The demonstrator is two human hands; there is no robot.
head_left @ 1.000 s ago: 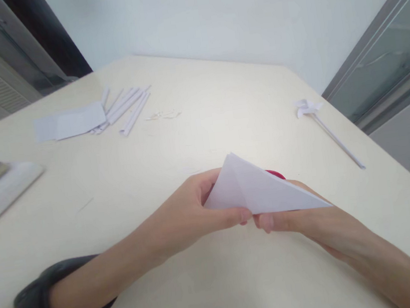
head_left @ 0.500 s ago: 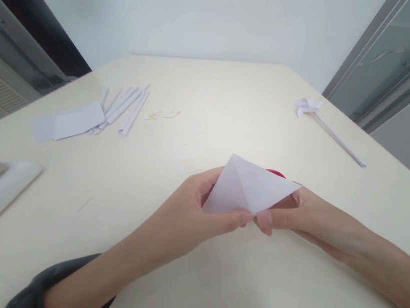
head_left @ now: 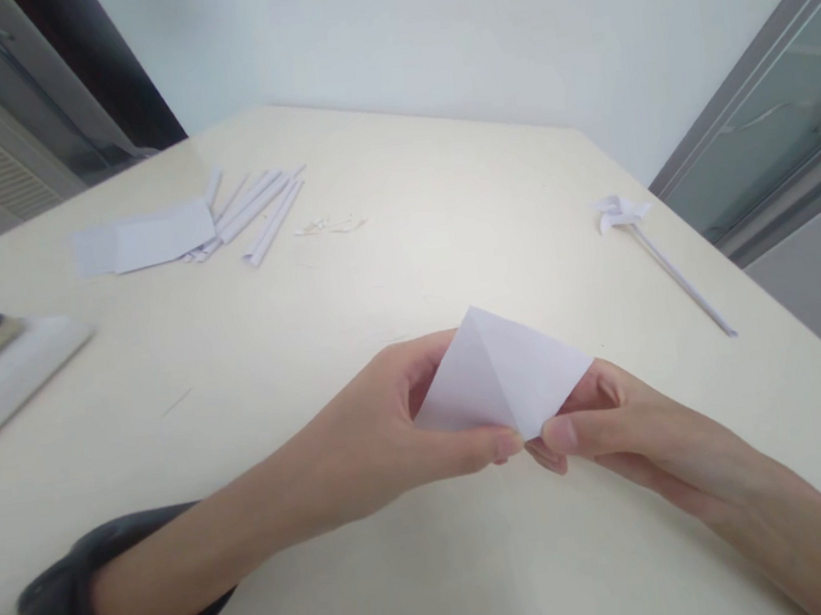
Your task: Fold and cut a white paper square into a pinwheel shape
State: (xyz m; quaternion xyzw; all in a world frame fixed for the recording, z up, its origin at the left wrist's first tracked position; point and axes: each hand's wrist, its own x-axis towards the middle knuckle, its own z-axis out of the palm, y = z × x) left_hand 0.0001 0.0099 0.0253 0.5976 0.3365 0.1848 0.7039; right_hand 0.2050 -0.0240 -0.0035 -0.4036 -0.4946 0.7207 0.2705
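Between my two hands is a small square of white paper, held cornerwise with a crease running from its far corner to its near one. My left hand is closed on the left side, thumb on top near the lower corner and fingers underneath. With thumb and fingers, my right hand pinches the paper close to that same corner; its other fingers are partly hidden below. The two thumb tips lie a short way apart. A black band circles my left wrist.
A paper pinwheel on a rolled stick lies at the right of the white table. Paper sheets and rolled paper tubes lie at the back left, beside small scraps. A stacked dark-and-white object sits at the left edge.
The right thumb has shifted slightly right, away from the left thumb, and the paper's right side has tilted. A red edge behind the paper is now out of sight.
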